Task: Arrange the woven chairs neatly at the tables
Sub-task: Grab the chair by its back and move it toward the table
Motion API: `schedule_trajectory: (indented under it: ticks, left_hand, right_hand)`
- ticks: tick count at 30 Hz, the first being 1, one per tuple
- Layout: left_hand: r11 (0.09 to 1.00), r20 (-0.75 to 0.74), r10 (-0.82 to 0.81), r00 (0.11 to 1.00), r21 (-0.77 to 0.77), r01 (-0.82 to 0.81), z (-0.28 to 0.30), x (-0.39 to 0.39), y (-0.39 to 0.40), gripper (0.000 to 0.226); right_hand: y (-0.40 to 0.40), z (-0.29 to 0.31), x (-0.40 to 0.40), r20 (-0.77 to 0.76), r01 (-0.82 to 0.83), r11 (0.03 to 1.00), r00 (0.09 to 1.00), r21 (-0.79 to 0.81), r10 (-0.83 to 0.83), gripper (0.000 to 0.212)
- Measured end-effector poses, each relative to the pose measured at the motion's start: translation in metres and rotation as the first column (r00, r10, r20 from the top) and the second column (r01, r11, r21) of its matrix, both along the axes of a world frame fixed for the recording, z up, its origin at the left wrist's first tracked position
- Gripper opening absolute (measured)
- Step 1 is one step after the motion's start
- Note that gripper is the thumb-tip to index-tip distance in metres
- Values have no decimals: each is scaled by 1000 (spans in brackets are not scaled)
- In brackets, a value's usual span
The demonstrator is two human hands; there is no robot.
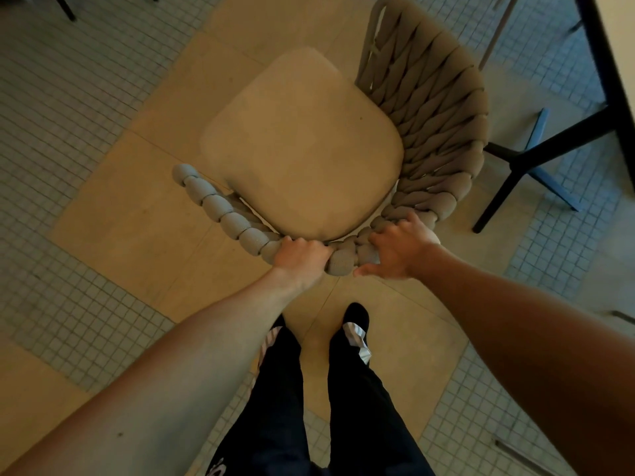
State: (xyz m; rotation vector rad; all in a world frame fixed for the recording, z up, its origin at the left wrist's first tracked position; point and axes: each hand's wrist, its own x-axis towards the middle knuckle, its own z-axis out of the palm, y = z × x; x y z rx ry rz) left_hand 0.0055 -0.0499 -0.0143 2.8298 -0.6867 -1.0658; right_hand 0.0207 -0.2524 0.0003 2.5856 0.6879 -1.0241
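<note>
A woven chair (436, 132) with a thick braided grey-beige back and arms and a pale seat cushion (302, 146) stands right in front of me, seen from above. My left hand (300, 257) is closed around the braided top rim at the near side. My right hand (400, 250) grips the same rim just to the right, fingers over the weave and thumb underneath. A table (615, 53) with a dark edge and black legs stands at the upper right, close to the chair's right arm.
The table's black crossed base (515, 163) reaches toward the chair, with a blue leg (536, 132) behind it. Dark chair legs (67, 8) show at the top left. The floor mixes beige slabs and small grey tiles (58, 115). My legs and feet stand below.
</note>
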Motion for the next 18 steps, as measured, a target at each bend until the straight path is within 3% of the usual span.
schedule_trajectory:
  ticks: [6,11,14,18]
  left_hand:
    - [980,9,-196,981,34,196,7,21,55,27]
    - [916,-7,-353,936,203,347,23,55,100,40]
    - [887,31,-335,942,349,304,17,67,118,40]
    - [905,42,-237,971,372,205,16,63,108,48]
  right_hand:
    - [53,0,-17,-27,189,981,982,50,-188,89]
    - [116,4,-23,-100,407,908,912,101,-397,92]
    - [135,4,-16,-140,476,861,879,182,-456,86]
    - [119,-1,-15,-139,386,887,922,254,-361,73]
